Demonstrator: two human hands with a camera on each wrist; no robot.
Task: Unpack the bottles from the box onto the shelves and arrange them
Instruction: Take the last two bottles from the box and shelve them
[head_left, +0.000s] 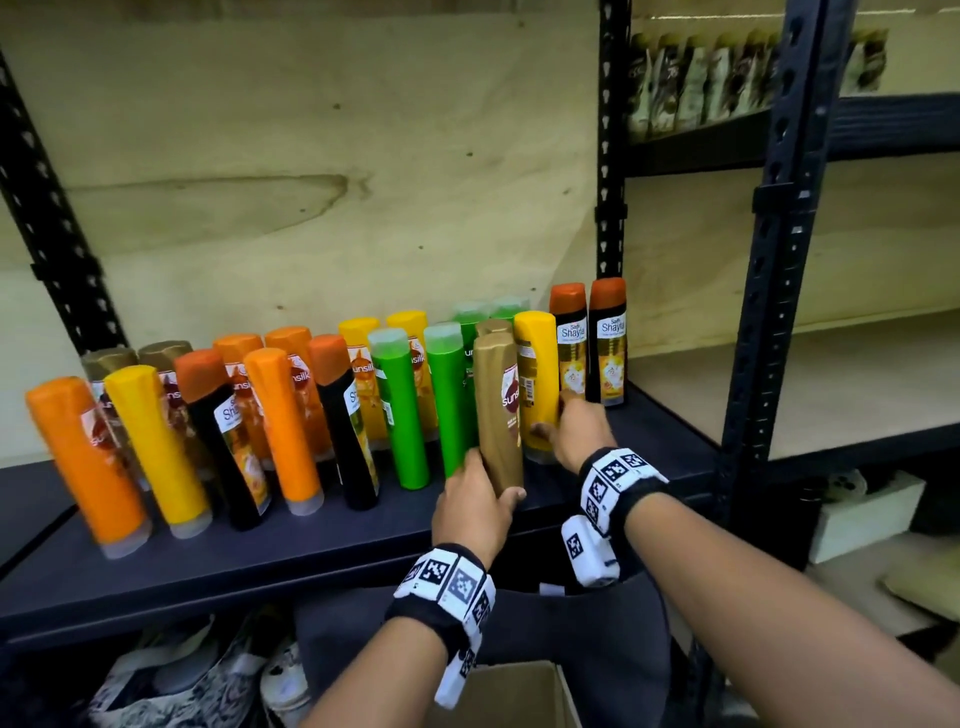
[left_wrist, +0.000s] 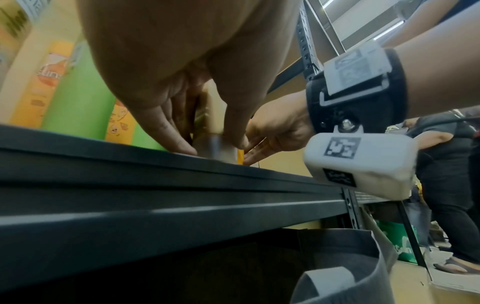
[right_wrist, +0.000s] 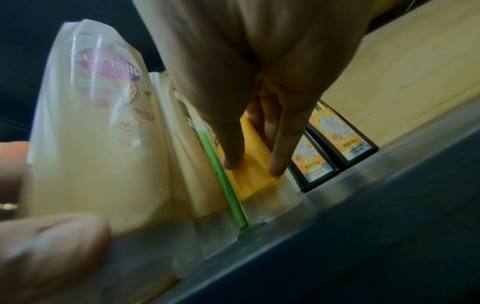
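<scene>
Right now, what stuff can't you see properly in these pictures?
- The box: head view, bottom edge cuts it off; its inside is hidden.
- The gold bottle: left wrist view, the left hand covers most of it.
- The yellow bottle: right wrist view, the right hand hides its top.
- Packets on the upper shelf: head view, too blurred to read.

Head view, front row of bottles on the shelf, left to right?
Orange bottle → yellow bottle → black Shayla bottle → orange bottle → black bottle → green bottle → gold Sunsilk bottle in the left hand.
</scene>
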